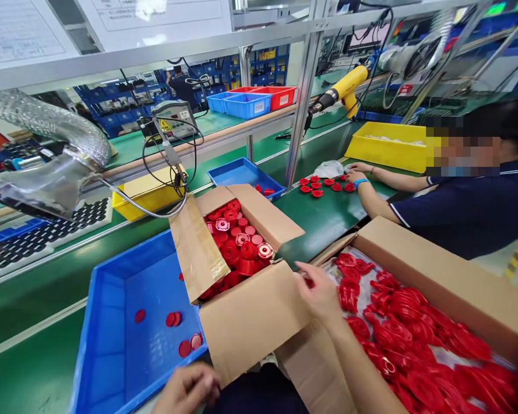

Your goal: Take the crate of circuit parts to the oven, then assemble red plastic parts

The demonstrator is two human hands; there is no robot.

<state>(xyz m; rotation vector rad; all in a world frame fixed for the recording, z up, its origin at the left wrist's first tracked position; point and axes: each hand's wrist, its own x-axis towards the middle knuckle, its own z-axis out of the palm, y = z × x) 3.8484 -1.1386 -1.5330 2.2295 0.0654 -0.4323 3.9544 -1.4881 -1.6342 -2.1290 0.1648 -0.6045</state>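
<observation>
My right hand (322, 294) is at the right flap of an open cardboard box (252, 322). Its fingers are closed round a small red plastic part (309, 281), mostly hidden by them. My left hand (190, 388) hovers low by the box's near flap, its fingers curled and nothing visible in them. Round red plastic caps (231, 251) fill the open box. On my right, a larger cardboard box (449, 270) holds a heap of red plastic parts (408, 322). A blue tray (107, 333) on the left contains several red discs (172, 319).
A co-worker (449, 201) sits at the right, hands over red parts (317, 194) on the green bench. Behind stand a small blue tray (228, 172) and a yellow bin (384, 141). A metal post (300, 98) and an exhaust hood (43, 178) rise over the bench.
</observation>
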